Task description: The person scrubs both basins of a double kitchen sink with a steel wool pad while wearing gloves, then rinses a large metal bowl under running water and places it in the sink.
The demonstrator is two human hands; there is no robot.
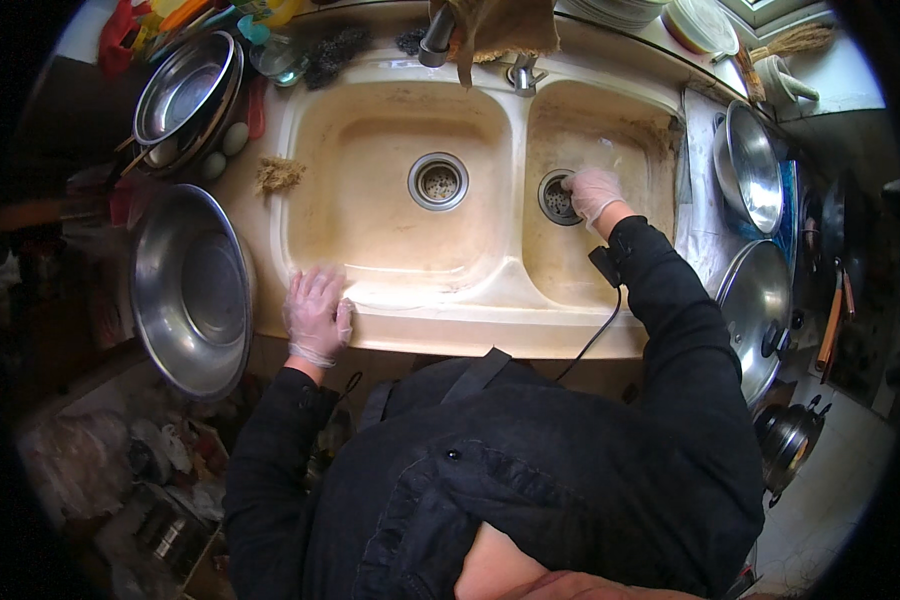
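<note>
My right hand (595, 196), in a clear disposable glove, is down in the smaller right basin (604, 259) of a beige double sink. Its bent fingertips reach the right side of the drain strainer (555, 198); whether they grip anything is hidden. Flat on the sink's front left corner lies my left hand (317, 315), also gloved, holding nothing. The larger left basin (360, 217) has its own metal drain strainer (439, 182). Brown stains mark the walls of both basins. A tan fibrous scrubber (280, 175) sits on the left rim.
A large metal basin (191, 292) leans at the left, below stacked metal bowls (184, 90) and eggs (235, 139). Behind the sink are a faucet (436, 37) and a brown cloth (506, 30). At right stand a metal bowl (750, 169) and a lidded pan (757, 315).
</note>
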